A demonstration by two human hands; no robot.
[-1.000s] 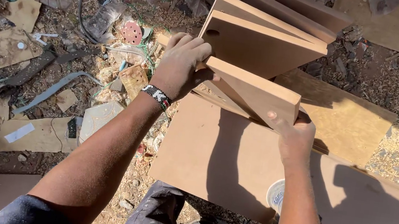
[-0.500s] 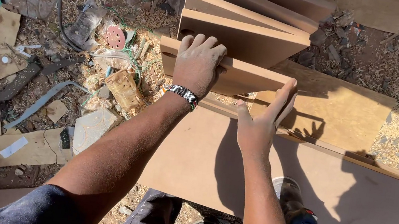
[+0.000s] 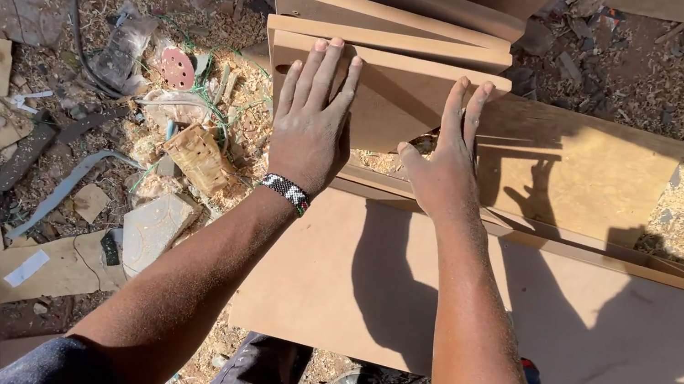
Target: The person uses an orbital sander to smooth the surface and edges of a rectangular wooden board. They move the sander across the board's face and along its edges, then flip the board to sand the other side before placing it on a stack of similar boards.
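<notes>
Sawdust and scrap litter the ground around a large fibreboard sheet (image 3: 525, 315) across the lower frame. Upper centre, the left hand (image 3: 308, 126) and right hand (image 3: 444, 163) press flat, fingers spread, on a small fibreboard panel (image 3: 398, 104). It may slide off the stacked boards (image 3: 394, 20).

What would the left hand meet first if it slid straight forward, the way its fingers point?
The left hand lies flat on a small brown board. Straight ahead, it would probably first meet the next board in the stack; how much higher that board sits is unclear.
</notes>
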